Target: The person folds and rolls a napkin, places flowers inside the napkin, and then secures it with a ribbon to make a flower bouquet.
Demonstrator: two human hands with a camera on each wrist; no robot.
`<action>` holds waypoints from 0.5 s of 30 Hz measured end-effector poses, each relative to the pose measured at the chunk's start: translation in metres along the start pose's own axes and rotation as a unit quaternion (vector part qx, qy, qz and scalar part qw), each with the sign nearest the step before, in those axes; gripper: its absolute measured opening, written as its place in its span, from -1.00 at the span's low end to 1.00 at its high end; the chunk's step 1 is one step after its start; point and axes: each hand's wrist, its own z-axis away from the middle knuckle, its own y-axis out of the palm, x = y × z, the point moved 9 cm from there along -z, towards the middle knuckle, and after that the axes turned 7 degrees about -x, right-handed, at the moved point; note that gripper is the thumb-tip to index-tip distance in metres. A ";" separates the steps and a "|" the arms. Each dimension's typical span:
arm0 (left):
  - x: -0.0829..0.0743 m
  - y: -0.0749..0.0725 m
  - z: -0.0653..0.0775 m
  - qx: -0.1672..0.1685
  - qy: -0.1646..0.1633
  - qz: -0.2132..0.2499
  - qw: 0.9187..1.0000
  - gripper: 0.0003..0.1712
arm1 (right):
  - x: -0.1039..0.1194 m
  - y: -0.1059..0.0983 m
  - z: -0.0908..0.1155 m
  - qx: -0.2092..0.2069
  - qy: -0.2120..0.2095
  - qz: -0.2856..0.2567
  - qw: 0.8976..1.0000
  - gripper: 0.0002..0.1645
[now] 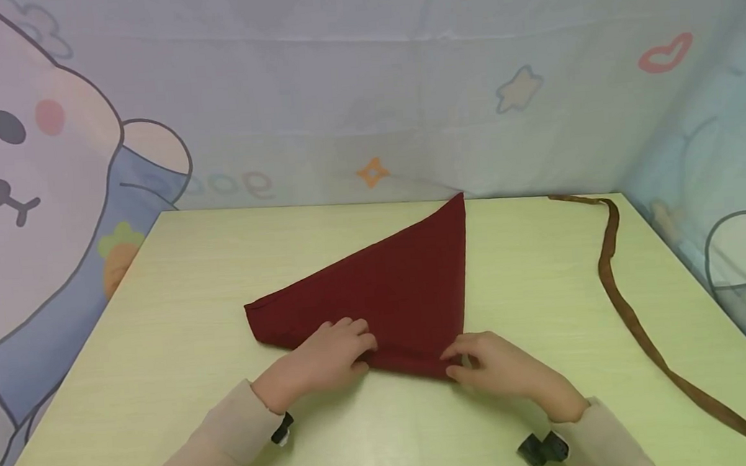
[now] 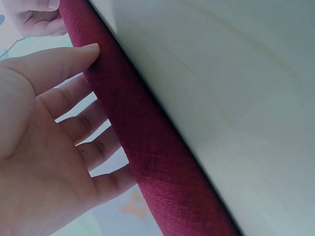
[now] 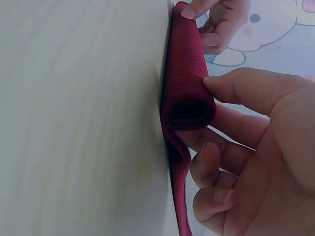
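Note:
A dark red cloth (image 1: pixel 390 289) lies on the table, its near edge turned into a narrow roll and one corner pointing to the far edge. My left hand (image 1: pixel 336 355) holds the roll near its middle, thumb on the near side and fingers over the top. At the right end my right hand (image 1: pixel 495 365) pinches the roll between thumb and fingers. The right wrist view shows the layered open end of the rolled cloth (image 3: pixel 187 78), with a loose flap below it. In the left wrist view, the thumb touches the rolled cloth (image 2: pixel 142 142) and the fingertips are hidden behind it.
A long brown strip (image 1: pixel 636 326) runs along the right side of the pale wooden table (image 1: pixel 180 268), from the far edge toward the near right corner. Behind the table hangs a printed curtain (image 1: pixel 310 71) with cartoon figures. A black wrist camera (image 1: pixel 543 450) sits below the right wrist.

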 end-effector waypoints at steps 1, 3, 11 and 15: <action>0.001 0.000 0.000 -0.001 0.001 -0.002 1.000 -0.78 | -0.001 -0.001 0.000 -0.001 0.008 -0.005 1.000 -0.76; 0.002 0.000 -0.001 -0.002 0.003 -0.008 1.000 -0.78 | -0.004 -0.002 0.000 -0.007 0.025 -0.013 1.000 -0.76; 0.002 -0.002 -0.003 -0.009 0.006 -0.006 1.000 -0.79 | -0.011 -0.006 0.001 -0.039 0.061 -0.041 0.997 -0.85; 0.005 0.000 -0.006 0.005 -0.009 0.019 1.000 -0.77 | -0.012 -0.011 0.000 -0.071 0.058 -0.048 0.995 -0.90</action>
